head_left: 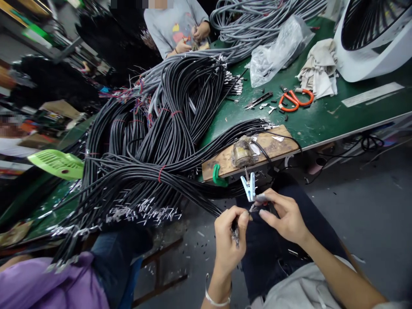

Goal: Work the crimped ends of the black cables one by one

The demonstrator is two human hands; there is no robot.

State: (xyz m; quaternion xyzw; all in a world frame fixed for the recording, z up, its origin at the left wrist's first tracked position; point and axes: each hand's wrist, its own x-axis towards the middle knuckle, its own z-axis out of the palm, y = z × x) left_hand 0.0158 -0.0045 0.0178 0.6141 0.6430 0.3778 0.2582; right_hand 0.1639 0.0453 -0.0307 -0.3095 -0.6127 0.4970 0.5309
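My left hand (230,236), with a bangle on its wrist, is closed around the end of a black cable that runs in from the bundle (189,193). Close to its right, my right hand (283,214) has thumb and fingers bent around something small and grey that I cannot make out. Fine wire strands show between the two hands. Just above them a light blue clip (249,187) hangs from a motor-like block (242,153) on a wooden board (212,166). A green clamp (219,175) grips the board's front edge.
Piles of black cables (180,98) cover the green table (325,116). Orange-handled scissors (296,101), a crumpled cloth (319,68), a plastic bag (278,49) and a white fan (370,64) stand or lie beyond. One person sits across; another in purple (61,283) is at the left.
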